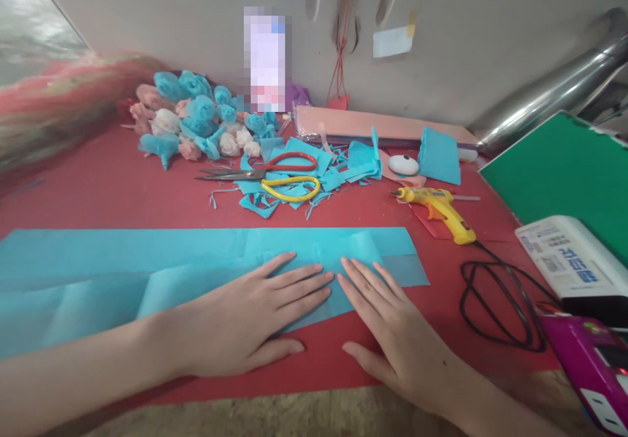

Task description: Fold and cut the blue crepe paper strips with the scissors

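A long blue sheet (196,247) of thin, layered paper or fabric lies across the red surface (122,188), its lower layer a little wavy. My left hand (255,319) rests flat on it with the fingers spread and pointing right; the thumb lies near its front edge. Close by on the right, my right hand (387,319) has its fingertips on the sheet, fingers stretched out and the thumb apart over the red surface. Neither hand grips anything. Beyond the sheet lie scissors (260,174) with red and yellow handles, among blue scraps (311,156).
Blue, pink and white fabric flowers (199,120) are piled at back left. A yellow glue gun (441,211) with a looped black cord lies right, near a white box (569,257), a purple power strip (583,365) and a green board (564,169). A lit screen (267,61) stands behind.
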